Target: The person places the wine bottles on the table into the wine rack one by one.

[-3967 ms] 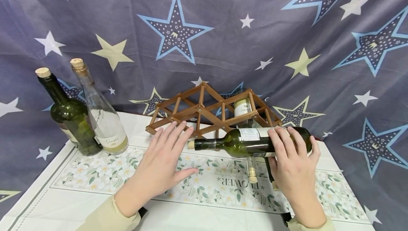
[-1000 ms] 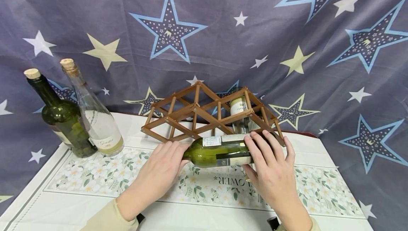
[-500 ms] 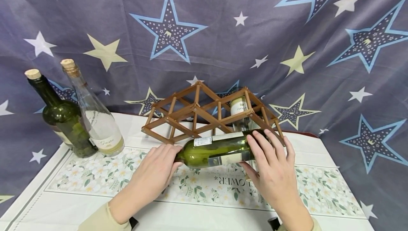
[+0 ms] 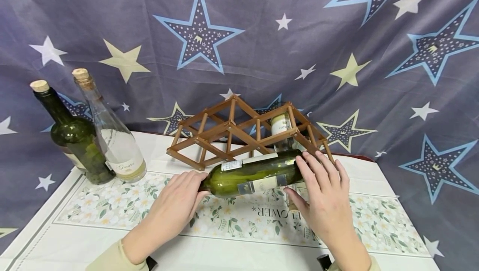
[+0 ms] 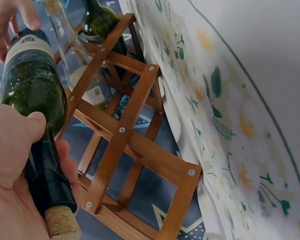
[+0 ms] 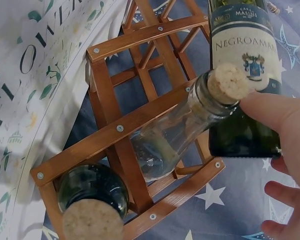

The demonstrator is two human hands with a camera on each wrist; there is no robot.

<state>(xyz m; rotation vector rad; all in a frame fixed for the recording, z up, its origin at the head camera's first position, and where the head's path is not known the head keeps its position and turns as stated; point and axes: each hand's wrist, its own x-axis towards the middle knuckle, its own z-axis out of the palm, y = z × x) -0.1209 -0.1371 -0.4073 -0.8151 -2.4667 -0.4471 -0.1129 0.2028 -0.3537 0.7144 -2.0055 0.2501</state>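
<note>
A green wine bottle (image 4: pixel 254 175) lies sideways in the air before the wooden wine rack (image 4: pixel 229 127), its base toward the right. My left hand (image 4: pixel 170 206) grips its neck; in the left wrist view the cork (image 5: pixel 62 223) pokes out below the palm. Fingers spread, my right hand (image 4: pixel 325 198) is at the bottle's base without wrapping round it. The right wrist view shows the bottle's pale label (image 6: pixel 242 52). In the rack rest a clear corked bottle (image 6: pixel 162 145) and a dark green corked bottle (image 6: pixel 92 185).
At the table's left stand a green corked bottle (image 4: pixel 72 138) and a clear corked bottle (image 4: pixel 119 146). A flowered runner (image 4: pixel 101 204) crosses the white tablecloth (image 4: pixel 209 250). Behind the rack hangs a star-printed curtain (image 4: pixel 258 67).
The bottle has moved left, from the right hand's grip into the left hand's at the neck. Its base has now slid out from under the right fingers, which have loosened.
</note>
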